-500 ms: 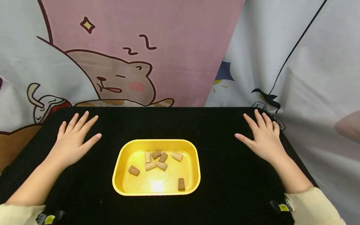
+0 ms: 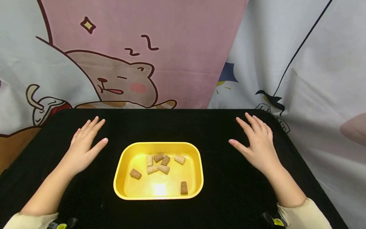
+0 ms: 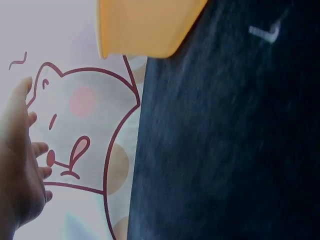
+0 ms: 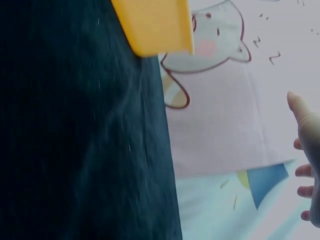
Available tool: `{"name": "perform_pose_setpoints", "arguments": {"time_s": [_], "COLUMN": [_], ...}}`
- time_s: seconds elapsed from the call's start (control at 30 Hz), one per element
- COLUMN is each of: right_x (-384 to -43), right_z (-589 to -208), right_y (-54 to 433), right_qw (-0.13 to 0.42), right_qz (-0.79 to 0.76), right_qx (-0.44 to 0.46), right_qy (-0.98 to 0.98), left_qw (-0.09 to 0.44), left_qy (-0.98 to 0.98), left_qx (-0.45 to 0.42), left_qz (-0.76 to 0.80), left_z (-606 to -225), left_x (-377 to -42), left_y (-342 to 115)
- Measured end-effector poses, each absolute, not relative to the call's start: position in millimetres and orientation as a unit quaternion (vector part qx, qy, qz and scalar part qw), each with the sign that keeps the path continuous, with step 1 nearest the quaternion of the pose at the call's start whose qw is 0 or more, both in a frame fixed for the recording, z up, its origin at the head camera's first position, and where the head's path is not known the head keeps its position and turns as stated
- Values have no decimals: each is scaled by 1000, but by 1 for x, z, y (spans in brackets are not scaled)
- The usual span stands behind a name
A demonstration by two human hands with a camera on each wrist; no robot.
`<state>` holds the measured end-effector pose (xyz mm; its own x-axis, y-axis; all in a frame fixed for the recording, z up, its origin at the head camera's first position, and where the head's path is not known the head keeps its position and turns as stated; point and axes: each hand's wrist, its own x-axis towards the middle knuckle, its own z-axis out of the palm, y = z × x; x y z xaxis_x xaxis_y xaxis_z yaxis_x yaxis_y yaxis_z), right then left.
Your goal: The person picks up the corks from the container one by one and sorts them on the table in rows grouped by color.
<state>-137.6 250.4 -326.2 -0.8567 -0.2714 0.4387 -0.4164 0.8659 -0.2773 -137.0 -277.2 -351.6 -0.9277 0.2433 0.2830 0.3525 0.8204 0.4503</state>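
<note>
A yellow tray (image 2: pixel 158 197) lies in the middle of the black cloth in the head view. Several short corks, some light like this cork (image 2: pixel 179 159) and some darker like this brown cork (image 2: pixel 135 174), are scattered inside it. To the tray's left is my left hand (image 2: pixel 83 147), fingers extended and thumb apart, holding nothing. My right hand (image 2: pixel 258 146) is on the other side, likewise spread and bare. Neither hand touches the tray. Each wrist view catches one end of the tray, but its corks are hidden there.
Black cloth (image 2: pixel 217 190) covers the table. Behind its far edge hangs a printed curtain (image 2: pixel 186 47) with a sleeping cartoon animal. A small whitish mark (image 3: pixel 266 32) shows on the cloth in the left wrist view.
Both hands have moved inward, the left one to the right and the right one to the left. The tray and corks stay in place.
</note>
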Motion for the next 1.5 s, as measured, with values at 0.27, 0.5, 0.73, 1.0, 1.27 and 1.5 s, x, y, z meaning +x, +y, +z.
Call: {"name": "perform_pose_setpoints", "arguments": {"time_s": [0.27,0.5,0.73,1.0,1.27,1.5], "right_x": [-125,-118,-114,-110,-106,-103], "right_z": [-332,-335,-338,-344,-350,-357], "right_y": [221,200,175,149,129,120], "right_qw": [237,233,203,163,133,78], "right_qz": [241,284,312,314,321,314], "right_qx": [235,247,261,285,308,323], "right_qy": [-912,-897,-891,-890,-886,-889], "left_qw": [108,76,7,-24,-65,-100], "left_qy": [-924,-894,-859,-826,-807,-772], "left_qx": [-168,-173,-182,-197,-203,-220], "left_qz": [-326,-406,-479,-528,-551,-588], "left_z": [-364,-374,-386,-401,-410,-412], "left_x": [-134,-132,-132,-130,-128,-127], "left_y": [-266,-258,-257,-256,-252,-250]}}
